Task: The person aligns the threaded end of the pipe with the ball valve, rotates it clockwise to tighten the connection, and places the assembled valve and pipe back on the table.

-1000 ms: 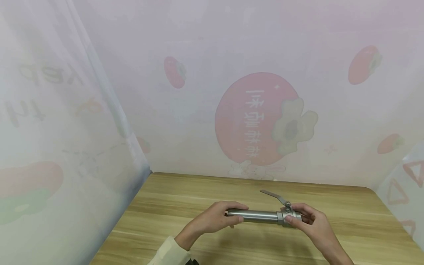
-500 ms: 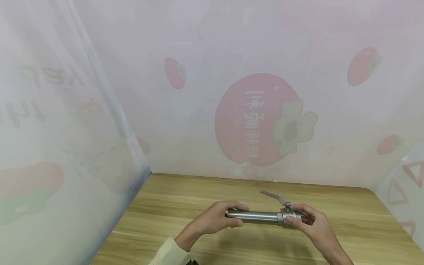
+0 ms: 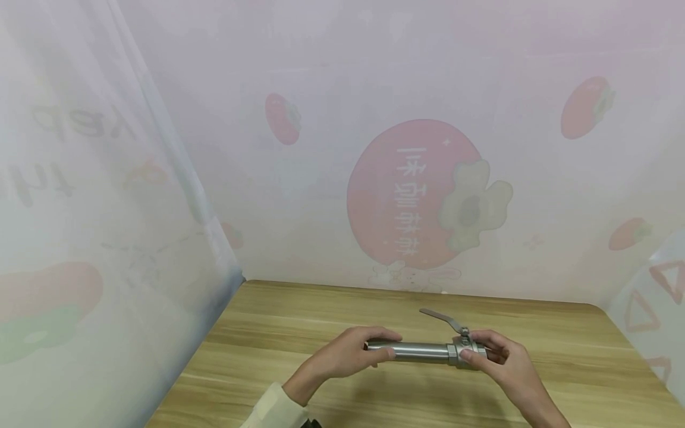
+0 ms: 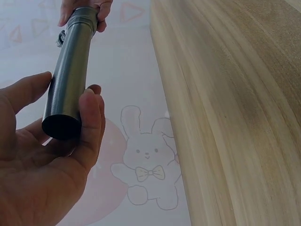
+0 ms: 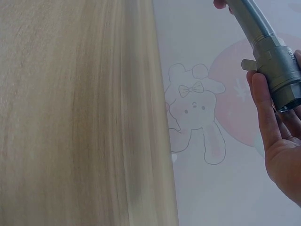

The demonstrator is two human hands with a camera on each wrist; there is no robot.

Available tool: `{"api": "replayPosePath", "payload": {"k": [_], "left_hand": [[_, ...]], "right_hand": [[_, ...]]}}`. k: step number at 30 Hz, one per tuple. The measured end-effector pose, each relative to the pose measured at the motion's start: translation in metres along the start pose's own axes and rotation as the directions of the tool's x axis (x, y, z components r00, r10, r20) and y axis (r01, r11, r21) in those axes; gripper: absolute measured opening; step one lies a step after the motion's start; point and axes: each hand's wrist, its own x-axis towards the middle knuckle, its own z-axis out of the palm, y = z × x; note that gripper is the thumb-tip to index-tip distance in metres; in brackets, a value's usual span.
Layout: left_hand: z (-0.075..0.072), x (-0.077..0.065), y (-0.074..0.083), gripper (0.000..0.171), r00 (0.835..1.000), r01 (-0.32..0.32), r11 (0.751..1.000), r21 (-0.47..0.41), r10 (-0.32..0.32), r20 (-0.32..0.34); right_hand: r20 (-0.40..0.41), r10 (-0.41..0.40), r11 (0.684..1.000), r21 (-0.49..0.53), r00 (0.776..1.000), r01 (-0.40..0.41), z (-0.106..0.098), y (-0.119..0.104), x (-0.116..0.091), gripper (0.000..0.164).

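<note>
A steel pipe (image 3: 423, 351) lies level across the head view, with a ball valve (image 3: 465, 352) joined to its right end. The valve's flat lever handle (image 3: 440, 315) sticks up and leans back to the left. My left hand (image 3: 348, 355) grips the pipe's left end between thumb and fingers; in the left wrist view that pipe end (image 4: 62, 127) looks dark. With thumb and fingers, my right hand (image 3: 505, 365) holds the valve body around its right end. In the right wrist view the valve (image 5: 282, 70) sits against the fingers, its open threaded end facing the camera.
Beneath the hands is a wood-grain table (image 3: 299, 303). A pale printed curtain (image 3: 321, 208) with strawberries, a rabbit and lettering hangs behind the table's back edge, and another curtain (image 3: 123, 238) runs down the left side.
</note>
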Motion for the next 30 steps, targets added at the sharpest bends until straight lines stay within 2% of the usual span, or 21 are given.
{"api": "replayPosePath", "payload": {"k": [15,30], "left_hand": [[-0.0006,0.0007,-0.0025,0.034,1.000,0.009,1.000,-0.006,-0.009,0.019],[0.0001,0.0006,-0.0047,0.035,1.000,-0.028,0.999,0.030,0.028,0.004]], "right_hand": [[0.011,-0.014,1.000,0.004,1.000,0.014,0.0000,0.0007,0.0002,0.042],[0.003,-0.004,1.000,0.011,1.000,0.004,0.0000,0.0016,0.0009,0.043]]}}
